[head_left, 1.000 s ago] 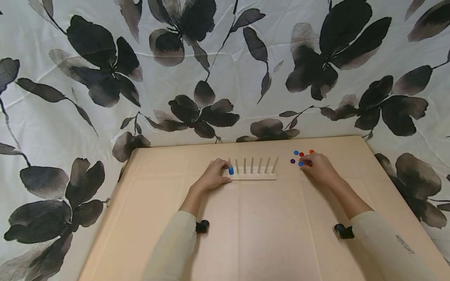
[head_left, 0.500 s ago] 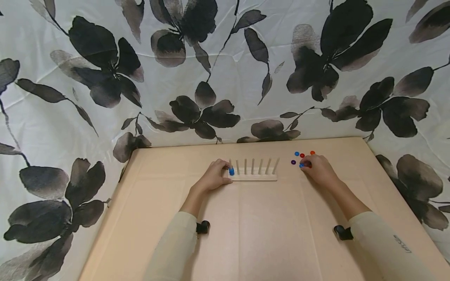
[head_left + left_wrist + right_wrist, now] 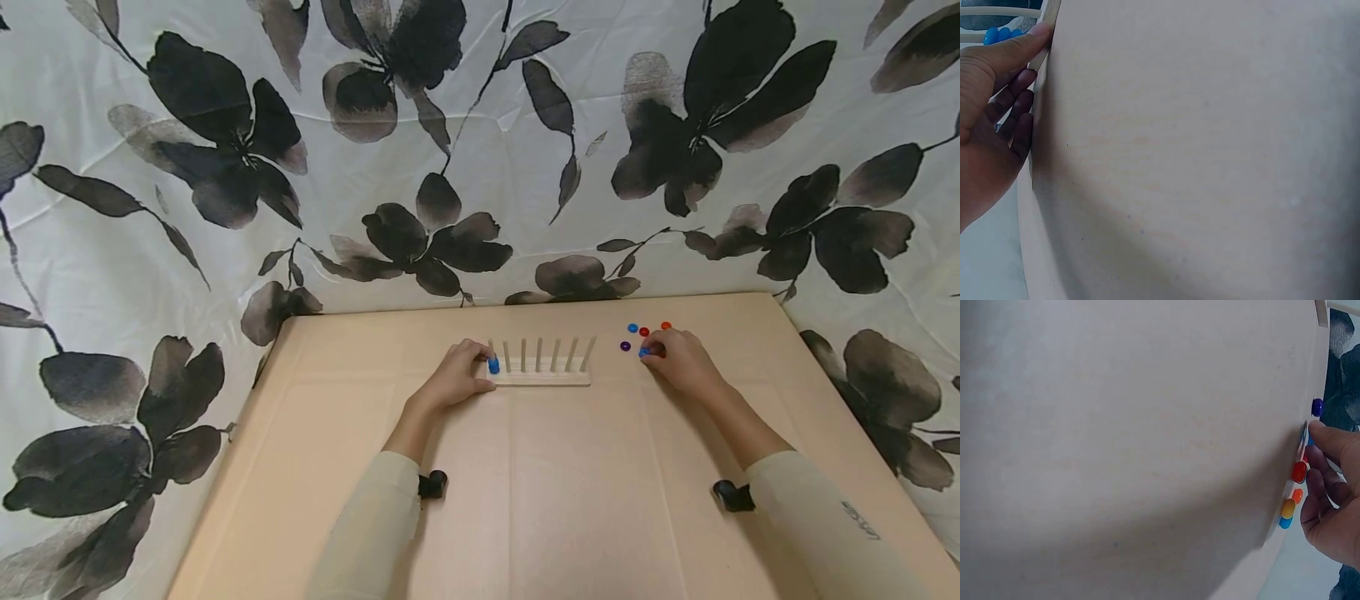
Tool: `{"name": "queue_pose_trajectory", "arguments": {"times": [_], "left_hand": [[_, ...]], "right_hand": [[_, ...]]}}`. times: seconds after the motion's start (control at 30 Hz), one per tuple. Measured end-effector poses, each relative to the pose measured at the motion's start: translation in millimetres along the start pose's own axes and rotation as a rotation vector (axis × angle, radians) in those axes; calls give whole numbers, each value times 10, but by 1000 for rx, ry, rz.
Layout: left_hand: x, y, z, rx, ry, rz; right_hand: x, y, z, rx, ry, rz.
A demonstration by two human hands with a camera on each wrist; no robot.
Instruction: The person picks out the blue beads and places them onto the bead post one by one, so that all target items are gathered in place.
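A wooden peg rack (image 3: 543, 380) with several upright pegs stands near the table's far edge. Blue beads (image 3: 493, 366) are stacked on its leftmost peg. My left hand (image 3: 459, 371) grips that end of the rack, thumb at the front of the base; in the left wrist view the thumb overlaps the base edge, beside the blue beads. To the right of the rack, my right hand (image 3: 684, 358) pinches a blue bead (image 3: 643, 352) between thumb and forefinger, low at the tabletop. The right wrist view has this bead (image 3: 1310, 441) mostly hidden by the thumb.
Loose beads lie around the right hand: purple (image 3: 626, 346), blue (image 3: 633, 328), red (image 3: 644, 332) and orange-red (image 3: 666, 326). A yellow bead (image 3: 1288, 508) shows in the right wrist view. Behind the table (image 3: 570, 483) hangs a floral cloth (image 3: 570, 208).
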State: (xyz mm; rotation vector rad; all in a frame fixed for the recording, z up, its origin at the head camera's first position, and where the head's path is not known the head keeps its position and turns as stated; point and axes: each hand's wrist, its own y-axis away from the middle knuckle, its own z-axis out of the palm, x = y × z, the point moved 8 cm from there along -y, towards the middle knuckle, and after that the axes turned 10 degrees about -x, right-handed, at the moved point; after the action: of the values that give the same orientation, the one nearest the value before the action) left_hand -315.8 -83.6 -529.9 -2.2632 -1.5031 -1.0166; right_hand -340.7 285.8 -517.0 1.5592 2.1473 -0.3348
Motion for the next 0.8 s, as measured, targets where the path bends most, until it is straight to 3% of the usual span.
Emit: {"name": "queue_pose_trajectory", "arguments": {"times": [0.33, 0.8], "left_hand": [[-3, 1, -6, 6, 17, -4], [-14, -12, 2, 11, -4, 7]], "right_hand": [[-53, 47, -142, 41, -25, -9], [-460, 75, -425, 122, -7, -121]]}}
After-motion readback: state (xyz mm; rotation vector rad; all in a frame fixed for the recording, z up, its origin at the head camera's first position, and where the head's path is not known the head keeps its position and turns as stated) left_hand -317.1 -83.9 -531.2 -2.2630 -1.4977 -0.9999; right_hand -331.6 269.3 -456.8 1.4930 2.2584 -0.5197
